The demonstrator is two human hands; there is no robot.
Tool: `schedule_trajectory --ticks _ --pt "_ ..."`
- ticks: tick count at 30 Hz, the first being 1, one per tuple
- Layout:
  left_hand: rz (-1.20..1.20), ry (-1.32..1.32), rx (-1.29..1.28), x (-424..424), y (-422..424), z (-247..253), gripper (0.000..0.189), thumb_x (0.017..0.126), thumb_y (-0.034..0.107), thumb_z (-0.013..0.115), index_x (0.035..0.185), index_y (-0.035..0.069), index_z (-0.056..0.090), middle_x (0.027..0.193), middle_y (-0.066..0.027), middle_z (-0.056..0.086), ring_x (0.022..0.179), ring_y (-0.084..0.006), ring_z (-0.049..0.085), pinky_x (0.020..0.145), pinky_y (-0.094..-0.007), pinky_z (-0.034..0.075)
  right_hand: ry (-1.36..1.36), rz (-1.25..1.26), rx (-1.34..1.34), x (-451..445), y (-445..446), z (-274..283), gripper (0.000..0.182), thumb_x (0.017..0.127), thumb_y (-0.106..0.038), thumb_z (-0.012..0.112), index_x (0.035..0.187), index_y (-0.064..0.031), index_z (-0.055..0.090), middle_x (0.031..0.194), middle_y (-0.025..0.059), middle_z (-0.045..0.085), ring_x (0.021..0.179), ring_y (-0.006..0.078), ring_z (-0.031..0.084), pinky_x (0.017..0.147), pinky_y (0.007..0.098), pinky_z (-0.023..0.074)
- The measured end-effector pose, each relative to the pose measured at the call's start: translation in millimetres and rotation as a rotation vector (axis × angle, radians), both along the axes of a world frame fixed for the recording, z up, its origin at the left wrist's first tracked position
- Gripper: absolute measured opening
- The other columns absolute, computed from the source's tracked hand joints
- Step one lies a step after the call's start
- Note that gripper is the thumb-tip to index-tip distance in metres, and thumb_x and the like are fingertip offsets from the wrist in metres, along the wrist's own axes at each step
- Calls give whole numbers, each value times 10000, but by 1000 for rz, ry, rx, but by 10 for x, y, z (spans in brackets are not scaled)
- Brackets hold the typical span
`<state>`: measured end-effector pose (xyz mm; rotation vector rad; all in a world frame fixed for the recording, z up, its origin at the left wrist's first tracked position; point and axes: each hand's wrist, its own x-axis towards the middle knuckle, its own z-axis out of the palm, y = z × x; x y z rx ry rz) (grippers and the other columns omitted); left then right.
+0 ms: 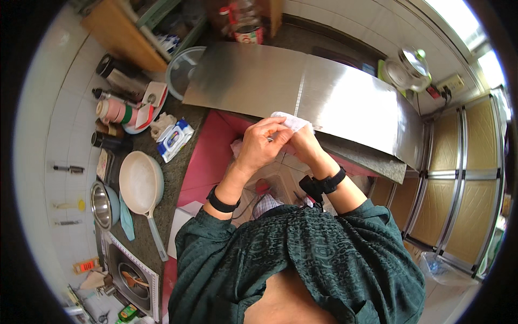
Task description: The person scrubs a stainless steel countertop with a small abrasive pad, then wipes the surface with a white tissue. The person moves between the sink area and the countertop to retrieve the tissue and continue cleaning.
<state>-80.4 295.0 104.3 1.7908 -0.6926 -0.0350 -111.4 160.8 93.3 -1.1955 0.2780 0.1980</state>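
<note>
A crumpled white wipe or cloth (293,121) is between my hands, over the front edge of a stainless steel cover (251,81). My right hand (305,141) is closed around its lower end, most of its fingers hidden beneath the wipe. My left hand (263,141) lies against the wipe, its thumb and fingers bent close to my right hand; whether it grips the wipe does not show plainly. Something small and shiny shows beneath my left fingers. Both wrists wear black bands. To the left, an opened pack of wet wipes (175,139) lies on the stone counter (182,158).
On the left counter are a pale frying pan (139,182), a steel bowl (102,206), a pink bottle (115,112) and a gas stove (133,275). A glass lid (178,73) rests by the steel cover. A kettle (410,67) stands back right, near folding door panels (443,150).
</note>
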Motion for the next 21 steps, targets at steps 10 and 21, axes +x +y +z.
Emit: schedule_trajectory --ticks 10,21 --pt "40 545 -119 -620 -1537 -577 346 951 302 471 987 -38 529 876 -116 627 837 -176 589 757 -329 475 -533 -397 -1045 -762 -1042 -284 227 812 -175 540 996 -48 581 908 145 600 883 361 580 752 425 466" --pt "134 727 -320 -776 -2084 -558 210 963 139 429 925 -16 565 856 -50 590 769 -113 553 694 -252 457 -573 54 -561 -926 -1640 -387 410 834 -45 544 1216 23 413 1104 173 518 1019 235 504 887 328 420"
